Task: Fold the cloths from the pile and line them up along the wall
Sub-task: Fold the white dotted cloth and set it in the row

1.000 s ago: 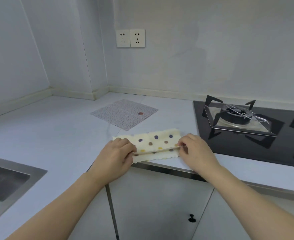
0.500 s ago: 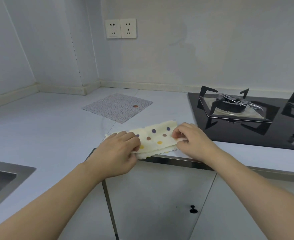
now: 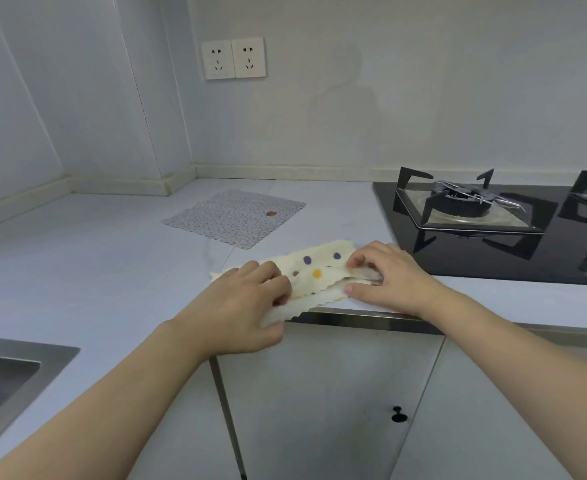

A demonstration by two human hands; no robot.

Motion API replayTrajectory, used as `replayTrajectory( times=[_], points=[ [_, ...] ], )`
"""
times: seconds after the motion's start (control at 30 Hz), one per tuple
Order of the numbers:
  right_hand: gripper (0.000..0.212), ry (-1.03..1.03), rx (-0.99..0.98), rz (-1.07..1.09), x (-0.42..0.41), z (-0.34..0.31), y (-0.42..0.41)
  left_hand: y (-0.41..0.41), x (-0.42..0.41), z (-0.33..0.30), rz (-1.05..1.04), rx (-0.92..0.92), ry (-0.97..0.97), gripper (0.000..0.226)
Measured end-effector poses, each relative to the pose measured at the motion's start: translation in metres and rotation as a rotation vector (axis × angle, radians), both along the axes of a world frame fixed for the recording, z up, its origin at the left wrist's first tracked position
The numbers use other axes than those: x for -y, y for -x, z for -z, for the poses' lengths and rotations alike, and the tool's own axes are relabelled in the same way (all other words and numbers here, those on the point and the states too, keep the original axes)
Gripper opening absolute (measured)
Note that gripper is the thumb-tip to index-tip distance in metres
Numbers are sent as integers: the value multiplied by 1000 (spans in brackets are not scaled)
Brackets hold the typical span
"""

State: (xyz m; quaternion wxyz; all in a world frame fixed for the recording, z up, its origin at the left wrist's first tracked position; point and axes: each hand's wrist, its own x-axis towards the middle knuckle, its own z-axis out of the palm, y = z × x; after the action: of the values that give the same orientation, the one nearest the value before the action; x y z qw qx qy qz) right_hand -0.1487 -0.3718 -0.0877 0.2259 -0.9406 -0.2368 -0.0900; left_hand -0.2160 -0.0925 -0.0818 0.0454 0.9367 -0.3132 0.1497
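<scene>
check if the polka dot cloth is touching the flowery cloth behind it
Apart. The head view shows a strip of bare counter between the polka dot cloth and the flowery cloth.

Gas hob (image 3: 492,233) right; sink (image 3: 11,372) left; sockets (image 3: 233,58).

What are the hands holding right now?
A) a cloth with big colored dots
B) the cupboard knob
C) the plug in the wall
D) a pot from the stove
A: both the left hand and the right hand pinch the dotted cloth at the counter's front edge, folding it over.
</scene>
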Motion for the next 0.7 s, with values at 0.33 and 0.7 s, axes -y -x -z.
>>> replayTrajectory(
  times=[0.33, 0.7],
  points=[
    [60, 91, -19, -32, 0, -2, 4, -3, -7, -2, -106, 127, 183, 10],
    [55, 112, 11, 38, -5, -4, 5, -5, -6, -5, -218, 41, 623, 35]
  ],
)
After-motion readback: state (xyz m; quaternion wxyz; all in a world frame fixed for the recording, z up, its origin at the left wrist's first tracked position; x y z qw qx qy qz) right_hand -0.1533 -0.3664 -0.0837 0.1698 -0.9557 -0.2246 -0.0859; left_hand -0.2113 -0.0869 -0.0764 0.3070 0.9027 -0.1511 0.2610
